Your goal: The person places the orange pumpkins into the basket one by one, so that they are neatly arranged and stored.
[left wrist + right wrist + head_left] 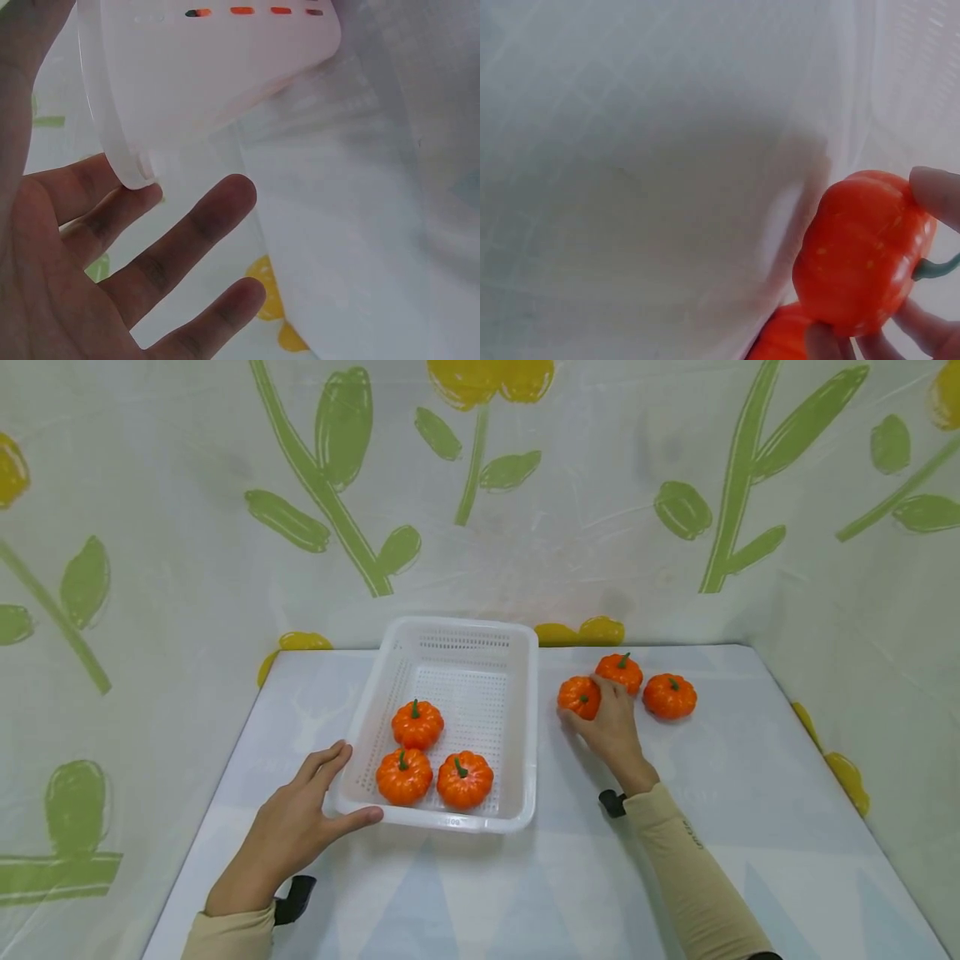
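Currently the right hand has its fingers clamped on an orange pumpkin, thumb on one side and fingers on the other, just beyond the right rim of a white basket. This held pumpkin is near the desk's far edge, and its green stem shows clear of the fingers in the right wrist view. Just beside it, closer to the far edge, is a second pumpkin; a third pumpkin lies nearer the desk's far right corner.

The left hand is at the basket's near left corner, fingers spread apart, thumb across the near rim and a fingertip at the left rim; the left wrist view shows two other fingers extended clear of it. Inside the basket, three pumpkins sit in its near half, two by the left wall and one to their right, stems up. The basket stands toward the far edge of the pale desk, before a hanging sheet printed with yellow flowers and green leaves.
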Demonstrator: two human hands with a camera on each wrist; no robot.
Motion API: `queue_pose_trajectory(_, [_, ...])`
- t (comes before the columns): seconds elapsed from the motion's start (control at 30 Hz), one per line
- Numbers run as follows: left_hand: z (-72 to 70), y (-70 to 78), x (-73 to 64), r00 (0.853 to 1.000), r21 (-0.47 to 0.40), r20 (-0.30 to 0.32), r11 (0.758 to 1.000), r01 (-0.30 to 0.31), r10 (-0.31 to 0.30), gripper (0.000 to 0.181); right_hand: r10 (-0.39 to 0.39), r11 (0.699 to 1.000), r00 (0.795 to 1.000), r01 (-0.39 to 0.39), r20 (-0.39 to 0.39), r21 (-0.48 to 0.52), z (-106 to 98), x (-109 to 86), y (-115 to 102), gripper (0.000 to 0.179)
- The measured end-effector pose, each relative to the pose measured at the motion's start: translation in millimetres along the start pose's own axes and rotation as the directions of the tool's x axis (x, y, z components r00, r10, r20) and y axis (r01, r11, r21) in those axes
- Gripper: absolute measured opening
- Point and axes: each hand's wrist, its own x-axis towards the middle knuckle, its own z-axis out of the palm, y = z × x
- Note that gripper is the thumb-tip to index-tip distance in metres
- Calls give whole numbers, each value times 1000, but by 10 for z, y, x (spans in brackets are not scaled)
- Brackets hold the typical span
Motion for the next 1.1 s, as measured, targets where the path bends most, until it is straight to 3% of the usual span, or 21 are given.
queue_pose_trajectory(0.5, [8, -24, 15, 1000, -11, 13, 1000, 3, -2, 107, -76, 997, 995, 77, -58, 8, -54, -26, -84, 82])
queue_pose_trajectory(1.1, [11, -31, 19, 1000, -30, 6, 999, -11, 11, 107, -185, 978, 970, 197, -156, 64, -193, -115, -376, 80])
